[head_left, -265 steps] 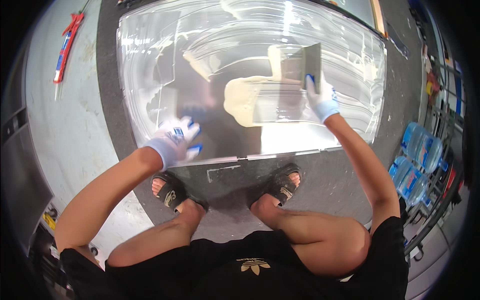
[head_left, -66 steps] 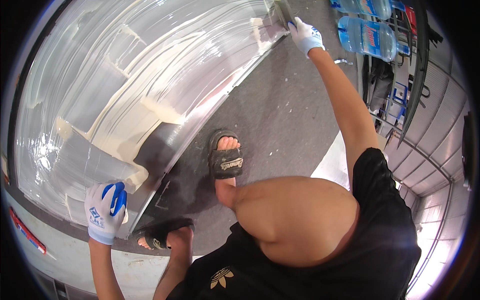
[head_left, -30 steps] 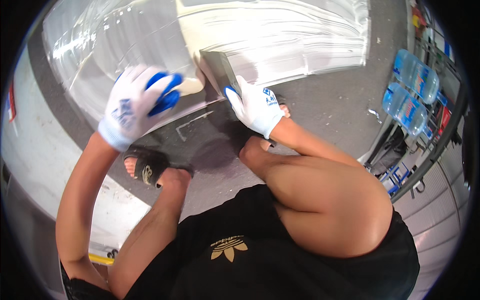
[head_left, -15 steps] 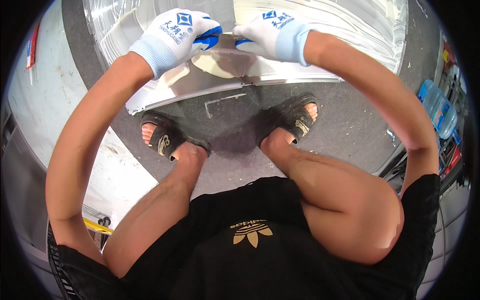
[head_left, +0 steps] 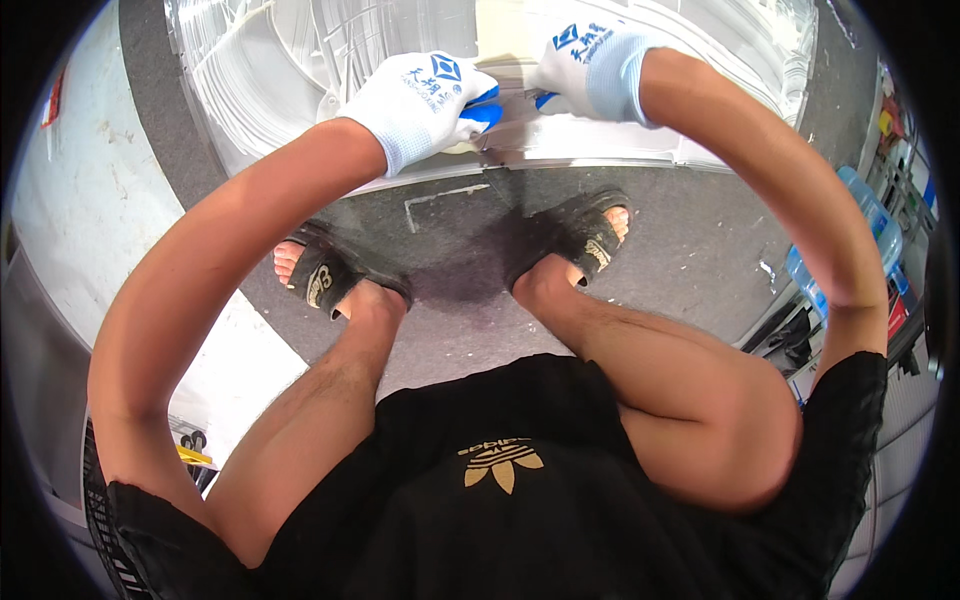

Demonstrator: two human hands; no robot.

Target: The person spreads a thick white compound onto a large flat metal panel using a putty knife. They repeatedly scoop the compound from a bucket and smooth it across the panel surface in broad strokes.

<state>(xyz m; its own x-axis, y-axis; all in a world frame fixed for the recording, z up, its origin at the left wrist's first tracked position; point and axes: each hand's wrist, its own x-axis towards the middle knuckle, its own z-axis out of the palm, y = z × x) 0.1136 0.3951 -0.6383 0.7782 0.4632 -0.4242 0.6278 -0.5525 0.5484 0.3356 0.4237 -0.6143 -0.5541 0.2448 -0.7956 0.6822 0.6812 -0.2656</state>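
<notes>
A sheet-like panel lies before me, coated with streaky white paste. My left hand, in a white glove with blue fingertips, is closed near the panel's front edge. My right hand, gloved alike, is closed a short way to its right and slightly farther off. Between them shows a little of a thin, flat scraper, which both hands seem to grip. Most of it is hidden by the gloves. Curved ridges mark the paste beyond my hands.
My sandalled feet stand apart on the dark grey floor just before the panel. A pale board lies at the left. Clear blue plastic bottles and mixed clutter are at the right. A yellow tool is at lower left.
Both hands have shifted right and toward me, the left one farther. The thick cream paste visible by the front edge before is now largely covered by the left hand or spread.
</notes>
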